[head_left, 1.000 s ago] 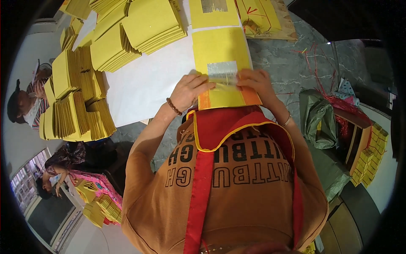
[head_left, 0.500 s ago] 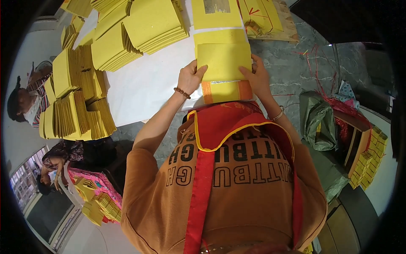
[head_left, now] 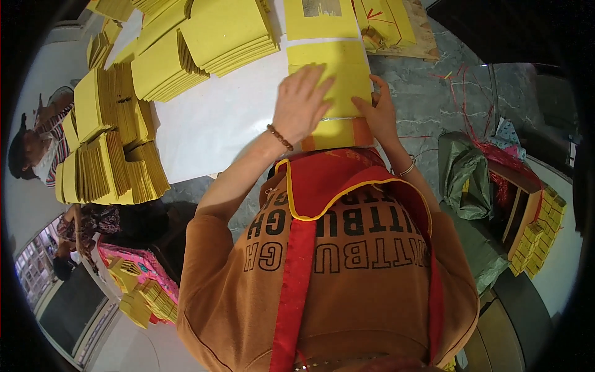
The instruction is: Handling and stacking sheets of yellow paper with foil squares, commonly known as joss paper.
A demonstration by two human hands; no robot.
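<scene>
A folded yellow paper sheet [head_left: 344, 93] lies at the near edge of the table in front of me, over another piece with orange bands [head_left: 361, 132]. My left hand [head_left: 304, 102] is over the sheet's left side, open with its fingers spread. Whether its fingertips touch the paper I cannot tell. At the sheet's right edge is my right hand [head_left: 381, 113], its thumb on top and its fingers along the side, gripping the edge. Farther back lies a yellow sheet with a silvery rectangle [head_left: 322, 7].
Stacks of folded yellow paper [head_left: 232, 34] cover the table's left side, with more stacks [head_left: 105, 161] nearer. A tied yellow bundle [head_left: 387, 25] sits on a wooden board [head_left: 427, 37] at the back right. Green plastic bags [head_left: 465, 180] stand at right. Two people are at the left.
My left hand has let go of the sheet's left edge and moved up and right over it, fingers spreading. The right hand stays at the right edge.
</scene>
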